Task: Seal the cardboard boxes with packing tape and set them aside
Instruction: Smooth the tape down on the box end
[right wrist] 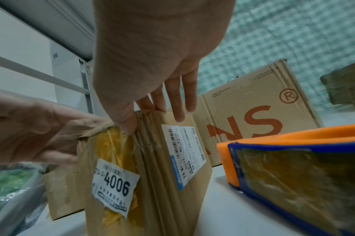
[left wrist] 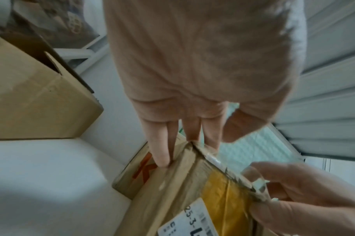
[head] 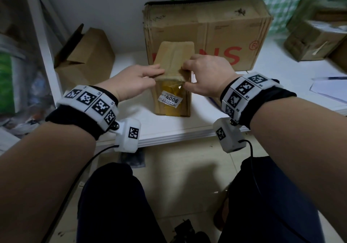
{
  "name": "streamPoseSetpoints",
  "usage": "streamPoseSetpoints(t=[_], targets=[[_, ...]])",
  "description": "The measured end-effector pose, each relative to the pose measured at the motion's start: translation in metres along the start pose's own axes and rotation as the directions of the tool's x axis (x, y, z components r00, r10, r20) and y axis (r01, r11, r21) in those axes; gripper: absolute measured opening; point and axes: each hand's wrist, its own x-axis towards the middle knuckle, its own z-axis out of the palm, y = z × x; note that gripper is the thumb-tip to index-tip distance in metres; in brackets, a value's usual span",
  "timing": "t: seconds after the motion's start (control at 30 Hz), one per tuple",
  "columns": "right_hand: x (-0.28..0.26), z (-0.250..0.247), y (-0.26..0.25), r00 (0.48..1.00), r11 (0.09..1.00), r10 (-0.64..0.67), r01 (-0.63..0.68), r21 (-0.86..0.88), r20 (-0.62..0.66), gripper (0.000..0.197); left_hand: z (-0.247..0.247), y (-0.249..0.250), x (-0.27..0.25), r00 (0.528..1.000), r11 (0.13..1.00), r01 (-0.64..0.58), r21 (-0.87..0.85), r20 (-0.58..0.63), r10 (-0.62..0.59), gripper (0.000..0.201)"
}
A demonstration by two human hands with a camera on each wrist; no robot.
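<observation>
A small upright cardboard box (head: 172, 100) stands on the white table (head: 178, 130), with yellow tape and a white "4006" label (right wrist: 114, 185) on its near face. My left hand (head: 148, 73) presses straight fingers (left wrist: 162, 153) on the left of its closed top, the thumb held apart. At the box's top right front corner my right hand (head: 189, 71) pinches, fingers (right wrist: 178, 111) over the top and thumb on the front where clear tape lies. An orange and blue tape dispenser (right wrist: 294, 167) lies on the table to the right of the box; the head view does not show it.
A large brown box with red letters (head: 216, 36) stands directly behind the small one. An open empty box (head: 86, 55) lies at the back left. Taped boxes (head: 315, 36) are stacked at the far right, with papers (head: 330, 90) nearer. My knees sit below the table edge.
</observation>
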Motion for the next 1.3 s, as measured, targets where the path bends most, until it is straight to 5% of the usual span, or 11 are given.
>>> streamPoseSetpoints(t=[0.07,0.37,0.73,1.07,1.3], targets=[[-0.002,0.001,0.004,1.0,1.0,-0.006,0.006,-0.004,-0.005,0.043,0.001,-0.002,0.002,1.0,0.995,0.005,-0.097,-0.017,-0.006,0.048],[-0.002,0.004,-0.002,0.999,0.998,0.037,-0.038,-0.058,-0.009,0.054,-0.001,-0.015,0.014,0.974,0.917,-0.194,0.348,-0.046,0.223,0.06],[0.0,0.005,-0.03,0.996,0.97,-0.021,0.0,-0.242,-0.084,0.061,0.003,-0.023,0.017,0.957,0.927,-0.25,0.28,-0.077,0.281,0.072],[-0.003,0.008,-0.03,0.991,0.986,-0.026,0.003,-0.167,-0.135,0.06,0.015,-0.03,0.017,0.932,0.893,-0.254,0.371,-0.154,0.329,0.052],[-0.003,0.003,-0.023,0.999,0.974,-0.004,-0.007,-0.226,-0.045,0.071,0.02,-0.034,0.016,0.919,0.88,-0.267,0.393,-0.17,0.355,0.049]])
